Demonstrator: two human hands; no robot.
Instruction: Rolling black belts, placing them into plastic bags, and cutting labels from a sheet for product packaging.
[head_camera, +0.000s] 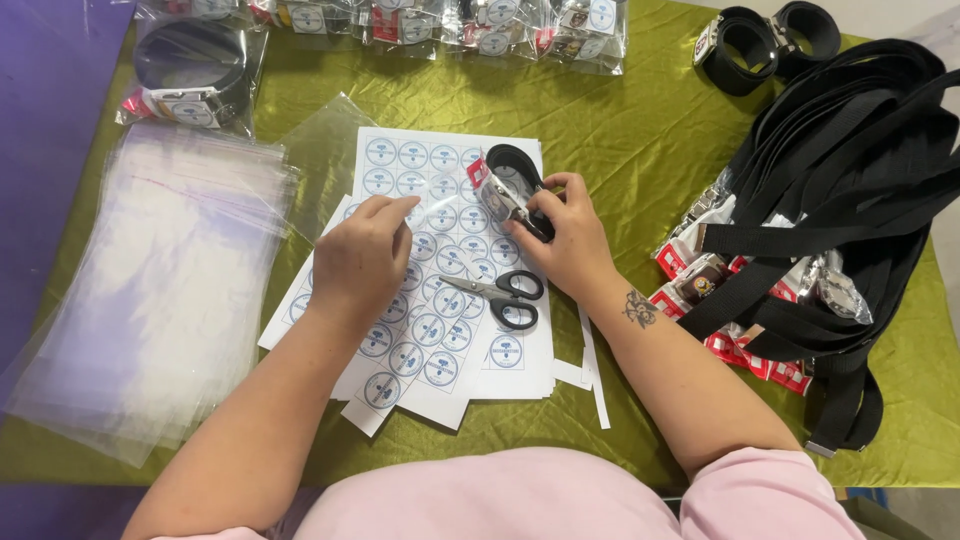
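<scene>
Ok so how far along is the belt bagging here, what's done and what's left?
Done: bagged belts line the table's far edge. In hand: the right hand holds a rolled belt in a clear bag over the round sticker sheets, while the left hand pinches at the bag's edge. Left: a big pile of loose black belts and a stack of empty bags.

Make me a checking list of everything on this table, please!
Surface: green shiny cloth over the table.
Job's things: rolled black belt in a clear bag; sticker sheets with round blue stickers underneath.
Clutter: scissors on the sheets; stack of empty clear bags at left; bagged belts along the far edge; heap of loose black belts at right; paper strips.
Grippers: right hand holds the bagged belt; left hand pinches at the bag's clear edge.
Cables: nothing seen.
Surroundings: purple surface at left.
</scene>
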